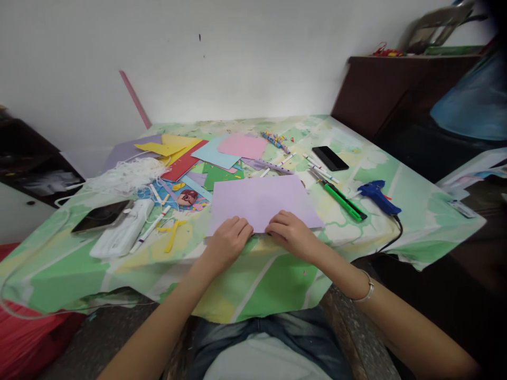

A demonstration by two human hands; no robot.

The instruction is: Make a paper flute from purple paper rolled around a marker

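A sheet of light purple paper (263, 198) lies flat near the front edge of the table. Both my hands are at its near edge, a short gap apart. The fingers of my left hand (232, 235) are curled closed over that edge, left of the middle. Just to the right, my right hand (291, 232) has its fingers bent the same way on the edge. My thumbs are hidden below the paper's rim. Beyond the sheet lie a green paper piece (222, 177), a light blue sheet (217, 150) and a pink sheet (242, 146).
Right of the paper lie a green utility knife (343, 200), a blue glue gun (379, 196) with its cord, and a black phone (330, 158). On the left are tangled white string (122, 179), another phone (102, 216), a white case (122, 229) and several markers. A wall stands behind the table.
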